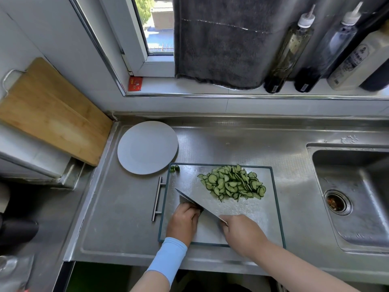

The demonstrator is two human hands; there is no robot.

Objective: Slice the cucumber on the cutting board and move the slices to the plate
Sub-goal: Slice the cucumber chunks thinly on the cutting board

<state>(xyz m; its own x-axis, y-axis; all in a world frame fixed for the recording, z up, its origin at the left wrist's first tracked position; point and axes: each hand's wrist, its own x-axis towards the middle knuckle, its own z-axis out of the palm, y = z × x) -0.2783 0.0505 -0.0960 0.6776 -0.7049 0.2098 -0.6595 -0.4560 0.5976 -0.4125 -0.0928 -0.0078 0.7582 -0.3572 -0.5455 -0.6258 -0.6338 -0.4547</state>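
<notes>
A pile of thin cucumber slices [233,183] lies at the far middle of the steel cutting board [261,218]. Two small green end pieces [175,168] sit at the board's far left corner. My right hand [242,233] grips the handle of a broad cleaver [210,226], whose blade runs diagonally toward the board's left side. My left hand [183,221] rests on the board against the blade's left face, fingers curled over a small dark cucumber stub [201,210] that barely shows. The white plate [147,147] stands empty on the counter, just beyond the board's far left corner.
The board's bar handle [157,199] sticks out to the left. A sink [355,197] with a drain lies to the right. A wooden board [52,110] leans at the far left. Bottles [288,49] and a grey towel [221,39] stand on the windowsill.
</notes>
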